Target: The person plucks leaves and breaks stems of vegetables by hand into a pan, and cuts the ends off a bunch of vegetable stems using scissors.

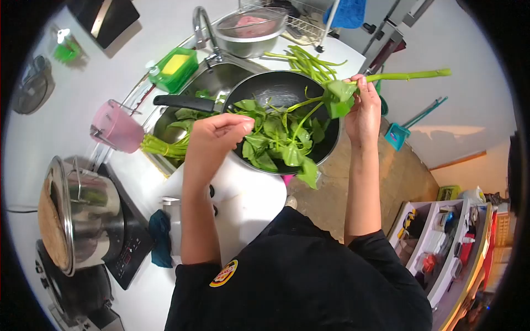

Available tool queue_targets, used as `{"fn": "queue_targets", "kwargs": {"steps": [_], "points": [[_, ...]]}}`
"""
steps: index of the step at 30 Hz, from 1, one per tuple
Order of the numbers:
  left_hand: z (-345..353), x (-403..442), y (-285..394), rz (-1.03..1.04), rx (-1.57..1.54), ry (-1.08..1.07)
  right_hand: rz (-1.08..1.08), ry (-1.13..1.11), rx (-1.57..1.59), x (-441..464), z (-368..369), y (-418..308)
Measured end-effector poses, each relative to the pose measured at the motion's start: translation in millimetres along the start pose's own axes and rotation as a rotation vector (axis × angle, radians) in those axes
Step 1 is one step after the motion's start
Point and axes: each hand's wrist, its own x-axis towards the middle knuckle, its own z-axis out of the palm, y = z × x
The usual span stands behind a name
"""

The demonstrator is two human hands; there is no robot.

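My right hand (362,110) is closed on a long green leafy stem (408,75), held above the right rim of a black frying pan (243,83). A few leaves hang from the stem beside my fingers. My left hand (215,138) is over the pan's left side with fingertips pinched together; whatever is between them, if anything, is hidden. Loose green leaves (276,135) lie heaped in the pan, some draped over its front rim. The pan rests across the sink (221,74), its black handle pointing left.
Bare green stems (312,63) lie on the counter behind the pan. More stems (165,146) are at the sink's left. Around stand a metal bowl (248,47) with a strainer, a green soap holder (175,71), a pink container (117,127) and a lidded steel pot (91,215).
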Motion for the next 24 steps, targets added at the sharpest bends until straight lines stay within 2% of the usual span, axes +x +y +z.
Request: {"fn": "queue_targets", "kwargs": {"steps": [2,3,5,8,12,15,16,19,20,23,24], "points": [[20,2,5,0.018,0.053,-0.045,-0.015,-0.029,-0.019,0,-13,-3],[33,0,15,-0.038,0.052,-0.074,-0.022,-0.046,-0.024,1,-17,-5],[60,8,3,0.084,0.083,-0.052,-0.038,-0.027,-0.044,2,-20,-7],[92,19,3,0.291,0.321,0.060,-0.041,-0.033,-0.024,4,-20,-11],[122,34,-4,0.280,0.379,0.109,-0.070,-0.062,0.059,16,-30,-15],[142,46,-9,0.357,0.368,0.322,-0.054,-0.187,0.188,25,-44,-17],[147,47,-1,0.174,0.173,0.330,-0.055,-0.198,0.204,28,-46,-14],[144,68,-23,0.042,-0.474,0.362,-0.032,-0.251,0.176,23,-47,-9],[148,68,-30,0.027,-0.636,0.438,-0.019,-0.276,0.211,22,-47,0],[129,72,-45,0.117,-0.721,0.639,0.015,-0.235,0.362,26,-56,1],[119,69,-45,0.130,-0.649,0.710,0.027,-0.248,0.402,35,-64,0]]}}
